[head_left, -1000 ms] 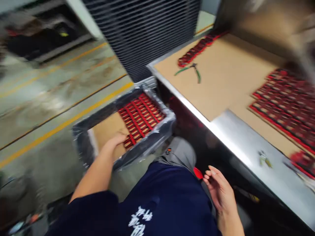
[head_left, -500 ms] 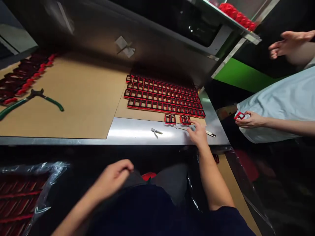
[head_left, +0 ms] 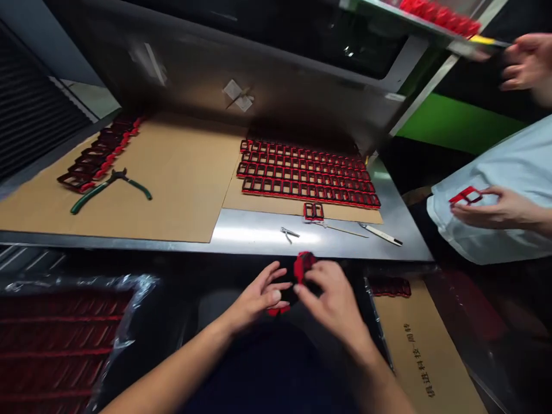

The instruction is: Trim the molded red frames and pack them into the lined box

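Red-black piece (head_left: 303,265) now lifted off the bench (head_left: 254,236), pinched in my right hand (head_left: 334,293), my left hand (head_left: 257,296) half-open, apparently empty, beside it: work likely shifted from bench to hands.

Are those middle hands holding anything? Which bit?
The right grip holds a red-and-black piece, shape blurred, by its right side; left grip, nothing.

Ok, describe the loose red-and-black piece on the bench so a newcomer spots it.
On the metal bench, find the right-hand cardboard sheet bearing rows of red-and-black frames. Just in front of the nearest row sits the loose piece: two windows side by side, apart from every row.
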Demonstrator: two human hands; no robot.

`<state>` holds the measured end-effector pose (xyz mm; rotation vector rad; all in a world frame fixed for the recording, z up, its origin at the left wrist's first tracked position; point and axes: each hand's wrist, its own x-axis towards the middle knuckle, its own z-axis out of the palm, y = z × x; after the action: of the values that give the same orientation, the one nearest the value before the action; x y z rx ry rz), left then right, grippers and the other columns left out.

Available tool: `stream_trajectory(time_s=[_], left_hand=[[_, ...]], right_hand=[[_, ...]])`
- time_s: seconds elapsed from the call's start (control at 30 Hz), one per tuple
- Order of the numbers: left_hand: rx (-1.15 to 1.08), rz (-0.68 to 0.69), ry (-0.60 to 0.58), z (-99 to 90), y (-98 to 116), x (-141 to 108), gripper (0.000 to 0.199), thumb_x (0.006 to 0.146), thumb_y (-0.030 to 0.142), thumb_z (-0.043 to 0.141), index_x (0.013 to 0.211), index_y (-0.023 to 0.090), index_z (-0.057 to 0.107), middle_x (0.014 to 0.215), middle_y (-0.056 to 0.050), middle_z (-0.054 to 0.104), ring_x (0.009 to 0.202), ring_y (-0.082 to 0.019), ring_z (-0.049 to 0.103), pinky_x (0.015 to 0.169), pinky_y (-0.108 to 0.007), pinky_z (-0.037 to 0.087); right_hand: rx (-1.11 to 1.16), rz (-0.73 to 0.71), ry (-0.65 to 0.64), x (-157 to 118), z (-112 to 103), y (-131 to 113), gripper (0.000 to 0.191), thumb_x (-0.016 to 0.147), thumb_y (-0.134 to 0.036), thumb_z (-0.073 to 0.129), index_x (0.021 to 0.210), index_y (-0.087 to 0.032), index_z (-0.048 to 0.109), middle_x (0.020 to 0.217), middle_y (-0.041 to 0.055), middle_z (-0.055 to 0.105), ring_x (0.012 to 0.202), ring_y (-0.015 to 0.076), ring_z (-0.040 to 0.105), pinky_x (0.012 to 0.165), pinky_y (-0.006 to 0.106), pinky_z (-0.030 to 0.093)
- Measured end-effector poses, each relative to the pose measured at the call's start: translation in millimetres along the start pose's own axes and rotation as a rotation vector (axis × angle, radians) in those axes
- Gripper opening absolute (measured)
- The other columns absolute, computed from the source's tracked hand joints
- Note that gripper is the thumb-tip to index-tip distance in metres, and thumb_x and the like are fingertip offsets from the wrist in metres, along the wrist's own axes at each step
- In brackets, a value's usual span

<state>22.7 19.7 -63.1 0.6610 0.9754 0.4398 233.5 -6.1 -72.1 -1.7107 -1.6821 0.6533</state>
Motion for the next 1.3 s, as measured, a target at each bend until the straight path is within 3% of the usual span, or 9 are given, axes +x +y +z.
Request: stream_trajectory(time_s=[0.17, 0.3, 0.43, 0.67, 0.8, 0.97, 1.1, 1.23, 1.3], left_hand=[[-0.27, -0.279, 0.252, 19.3, 10, -2, 0.098, 0.048, 0.035, 0.09, 0.132, 0.01, 0.048, 0.134, -0.022, 0.056, 0.1, -0.022, 0.064, 0.077, -0.03, 0.057], [-0.178, -0.364, 0.085, 5.1, 12, -22, 0.069, 0.057, 0.024, 0.077, 0.121, 0.01, 0.054, 0.116, -0.016, 0.063, 0.097, -0.028, 0.067, 0.07, -0.038, 0.06], [0.2, -0.245, -0.158, -2.8, 13, -43, 0.037, 0.075, 0.02, 0.065, 0.108, 0.011, 0.052, 0.1, -0.009, 0.062, 0.085, -0.019, 0.067, 0.066, -0.028, 0.054], [0.848, 0.264, -0.178, 7.8, 22, -55, 0.018, 0.088, 0.023, 0.065, 0.083, 0.013, 0.051, 0.072, 0.002, 0.054, 0.061, -0.005, 0.041, 0.057, -0.017, 0.036], [1.035, 0.482, -0.087, 11.4, 20, -55, 0.015, 0.085, 0.017, 0.068, 0.086, 0.013, 0.054, 0.068, 0.005, 0.051, 0.057, -0.004, 0.039, 0.055, -0.016, 0.034], [1.134, 0.552, -0.153, 10.5, 15, -54, 0.011, 0.089, 0.018, 0.064, 0.085, 0.014, 0.054, 0.07, 0.003, 0.052, 0.062, -0.007, 0.043, 0.058, -0.02, 0.036], [1.192, 0.672, -0.185, 7.2, 16, -54, 0.011, 0.092, 0.017, 0.06, 0.085, 0.014, 0.052, 0.071, 0.001, 0.051, 0.064, -0.008, 0.044, 0.061, -0.023, 0.037], [1.223, 0.714, -0.177, 3.2, 16, -55, 0.012, 0.092, 0.016, 0.059, 0.084, 0.014, 0.05, 0.069, 0.001, 0.049, 0.063, -0.009, 0.043, 0.06, -0.025, 0.036], [1.208, 0.72, -0.184, 1.4, 15, -55, 0.012, 0.091, 0.015, 0.06, 0.084, 0.014, 0.05, 0.069, 0.001, 0.049, 0.063, -0.009, 0.043, 0.059, -0.025, 0.036]], right_hand=[[0.034, -0.14, -0.147, -58, 34, -37, 0.034, 0.084, -0.034, 0.064, 0.119, -0.034, 0.064, 0.105, -0.0064, 0.063, 0.106, 0.0026, 0.048, 0.091, 0.013, 0.044], [0.567, 0.256, -0.441, -59, 23, -15, 0.04, 0.087, -0.029, 0.052, 0.126, -0.025, 0.058, 0.117, -0.0003, 0.062, 0.103, -0.0015, 0.059, 0.093, 0.011, 0.051], [1.193, 0.742, -0.593, -48, 25, -3, 0.04, 0.065, -0.025, 0.052, 0.101, -0.009, 0.058, 0.092, 0.0036, 0.061, 0.066, -0.0016, 0.053, 0.057, 0.009, 0.044], [1.419, 0.708, -0.742, -34, 49, -17, 0.049, 0.067, -0.036, 0.068, 0.106, -0.01, 0.054, 0.095, 0.0021, 0.057, 0.07, 0.0007, 0.058, 0.061, 0.012, 0.048], [1.404, 0.612, -0.651, -37, 49, -22, 0.053, 0.076, -0.042, 0.066, 0.118, -0.014, 0.052, 0.108, 0.0037, 0.059, 0.078, -0.001, 0.062, 0.068, 0.01, 0.053], [1.157, 0.383, -0.467, -42, 44, -30, 0.045, 0.092, -0.038, 0.051, 0.132, -0.02, 0.054, 0.123, 0.0065, 0.059, 0.107, -0.0032, 0.062, 0.09, 0.004, 0.054], [1.065, 0.399, -0.432, -42, 39, -31, 0.052, 0.09, -0.041, 0.054, 0.137, -0.02, 0.052, 0.131, 0.0075, 0.057, 0.109, -0.0017, 0.063, 0.091, 0.006, 0.055], [1.091, 0.598, -0.246, -40, 34, -15, 0.04, 0.082, -0.045, 0.055, 0.091, -0.007, 0.066, 0.096, 0.0079, 0.066, 0.079, 0.0007, 0.062, 0.072, 0.01, 0.053], [1.134, 0.642, -0.177, -42, 30, -7, 0.057, 0.084, -0.055, 0.048, 0.06, -0.004, 0.054, 0.067, 0.0094, 0.057, 0.067, 0.003, 0.058, 0.066, 0.013, 0.051]])
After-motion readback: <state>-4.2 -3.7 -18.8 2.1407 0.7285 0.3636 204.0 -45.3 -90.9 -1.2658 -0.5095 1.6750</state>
